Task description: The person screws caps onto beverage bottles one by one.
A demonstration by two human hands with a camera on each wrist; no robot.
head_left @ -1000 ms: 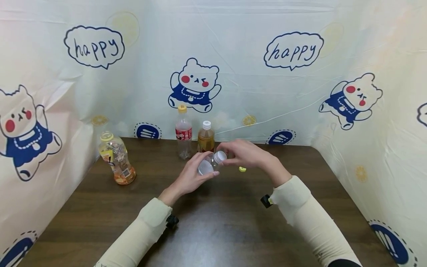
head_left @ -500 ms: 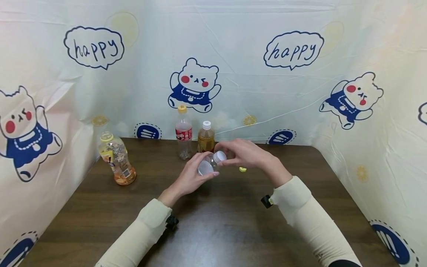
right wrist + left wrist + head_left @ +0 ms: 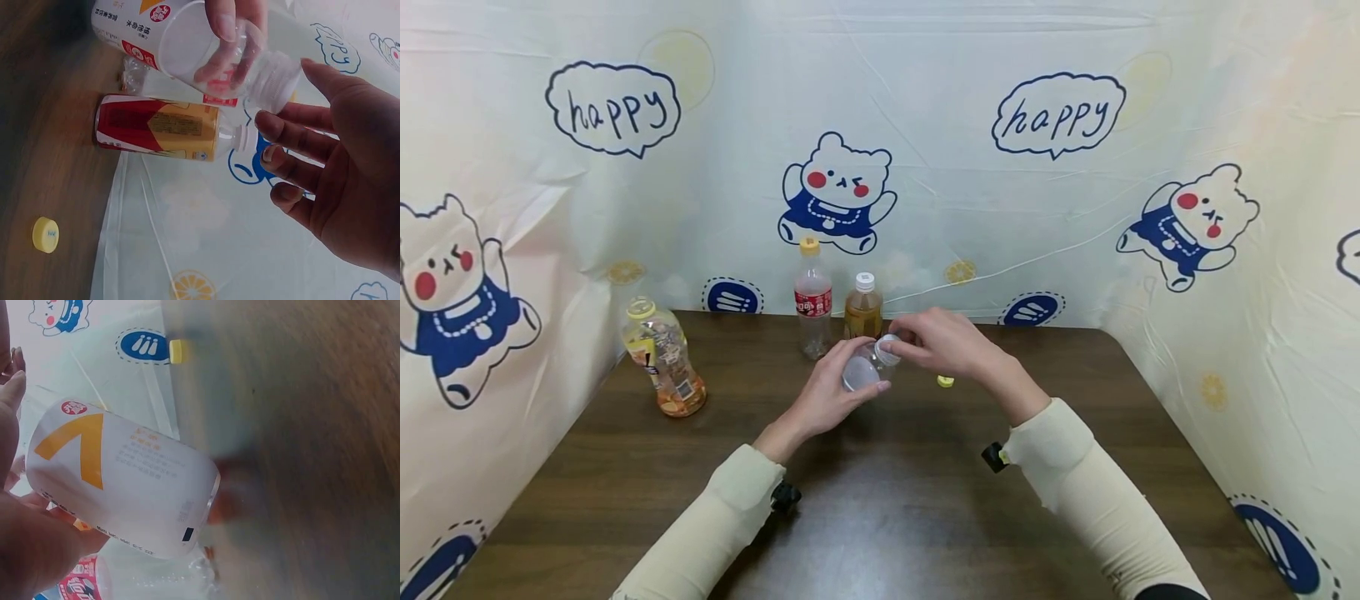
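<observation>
Tilted above the table, a clear plastic bottle (image 3: 859, 375) with a white wrap label is held in my left hand (image 3: 827, 393). Its label (image 3: 125, 478) faces the left wrist camera, showing an orange figure. A white screw cap (image 3: 275, 81) sits on the bottle's neck. My right hand (image 3: 356, 147) pinches this cap, thumb on one side and fingertips on the other. In the head view the right hand (image 3: 947, 343) comes in from the right and partly covers the cap.
Behind the hands stand a red-labelled bottle (image 3: 813, 303) with a yellow cap and an amber bottle (image 3: 863, 315) with a white cap. At left is a larger bottle (image 3: 666, 362). A loose yellow cap (image 3: 945, 381) lies on the table (image 3: 895, 517), near a printed curtain (image 3: 940, 225).
My right hand has shifted slightly up and left, and its thumb now lies further across the white cap. The bottle has moved slightly left with its neck raised a bit.
</observation>
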